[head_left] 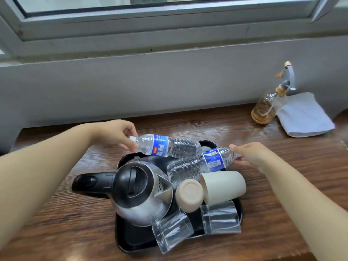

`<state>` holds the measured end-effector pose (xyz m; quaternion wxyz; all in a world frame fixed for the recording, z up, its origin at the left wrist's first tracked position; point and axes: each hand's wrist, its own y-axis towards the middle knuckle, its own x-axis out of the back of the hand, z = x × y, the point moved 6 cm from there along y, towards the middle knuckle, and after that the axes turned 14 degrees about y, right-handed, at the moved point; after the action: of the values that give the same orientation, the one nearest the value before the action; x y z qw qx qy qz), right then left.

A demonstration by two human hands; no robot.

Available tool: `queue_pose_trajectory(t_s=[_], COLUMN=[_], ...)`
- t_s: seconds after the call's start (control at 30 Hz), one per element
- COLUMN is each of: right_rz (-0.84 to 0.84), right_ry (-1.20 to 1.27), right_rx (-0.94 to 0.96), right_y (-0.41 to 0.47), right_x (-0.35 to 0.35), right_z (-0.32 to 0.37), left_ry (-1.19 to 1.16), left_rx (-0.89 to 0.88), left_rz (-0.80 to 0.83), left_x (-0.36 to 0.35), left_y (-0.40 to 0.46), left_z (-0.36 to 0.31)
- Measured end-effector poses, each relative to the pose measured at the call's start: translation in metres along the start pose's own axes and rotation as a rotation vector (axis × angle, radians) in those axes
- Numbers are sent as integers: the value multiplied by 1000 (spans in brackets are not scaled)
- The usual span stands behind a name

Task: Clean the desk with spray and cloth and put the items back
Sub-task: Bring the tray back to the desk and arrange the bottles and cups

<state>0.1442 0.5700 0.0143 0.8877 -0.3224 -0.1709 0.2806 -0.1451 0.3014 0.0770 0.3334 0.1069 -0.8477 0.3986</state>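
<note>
A black tray [130,240] sits on the wooden desk [273,166], loaded with a steel kettle [143,194], two beige cups [223,187] and two clear glasses [220,217]. My left hand [116,133] pinches the cap end of a water bottle [169,146] held sideways above the tray's far end. My right hand [250,154] grips the cap end of a second water bottle [199,164], which slants down into the tray. A glass spray bottle [267,108] with amber liquid and a folded white cloth [305,115] stand at the far right of the desk.
A grey wall [150,81] under a window frame runs along the desk's far edge. Bare wood shows left of the tray and between the tray and the cloth. The desk's near edge lies just below the tray.
</note>
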Motion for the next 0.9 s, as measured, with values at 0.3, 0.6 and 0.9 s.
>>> queue_pose_trajectory(t_s=[0.3, 0.6, 0.9], right_rz=[-15, -73, -112], right_ry=[-167, -245, -479], right_rx=[226, 519, 782], right_y=[-35, -59, -97], right_x=[-3, -18, -44], right_z=[32, 57, 84], left_ry=[35, 120, 167], left_rx=[-45, -31, 10], left_rz=[-196, -392, -499], left_x=[12, 18, 25], left_y=[-22, -42, -60], left_z=[-41, -70, -93])
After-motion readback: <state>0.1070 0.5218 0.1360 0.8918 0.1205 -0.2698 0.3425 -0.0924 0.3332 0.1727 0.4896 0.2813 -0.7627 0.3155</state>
